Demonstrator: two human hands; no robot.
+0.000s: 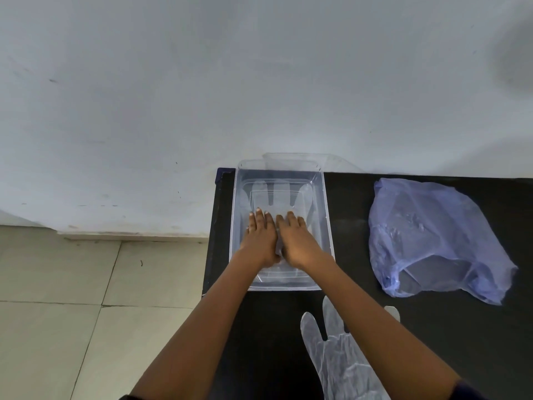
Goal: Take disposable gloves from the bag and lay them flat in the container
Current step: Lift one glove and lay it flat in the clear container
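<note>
A clear plastic container (327,226) stands at the left end of the black table. A transparent glove (277,192) lies flat on its floor, fingers pointing away from me. My left hand (261,238) and my right hand (294,241) rest side by side, palms down with fingers stretched out, pressing on that glove inside the container. A second transparent glove (343,359) lies on the table near me, partly under my right forearm. The bluish plastic bag (432,241) lies crumpled to the right, its mouth facing me.
The black table (352,197) stands against a white wall, and its left edge runs just beside the container. A clear lid (297,158) leans behind the container. Tiled floor (57,313) lies to the left.
</note>
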